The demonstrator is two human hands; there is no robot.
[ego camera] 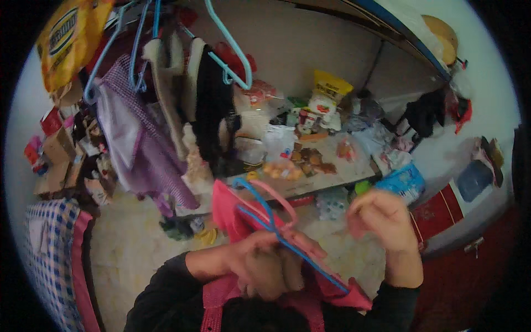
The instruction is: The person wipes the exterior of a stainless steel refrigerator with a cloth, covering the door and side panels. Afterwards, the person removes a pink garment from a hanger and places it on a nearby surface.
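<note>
Close to my body, my left hand (269, 265) grips a blue hanger (307, 259) and a pink hanger (286, 203) together with a red-pink garment (226, 211). The garment hangs below the hand and spreads over the hangers' arms. My right hand (379, 211) is raised to the right, apart from the hangers; it is blurred, its fingers bent, and whether it holds anything cannot be told. At the upper left, a purple checked garment (149, 141) and a black garment with a pale edge (211, 103) hang near light blue hangers (232, 37).
A low table (344, 174) against the wall bears food bags, jars and a yellow packet (332, 87). Cardboard boxes (60, 153) are stacked at the left, above a blue checked cloth (54, 240). A red door (464, 274) is at the lower right.
</note>
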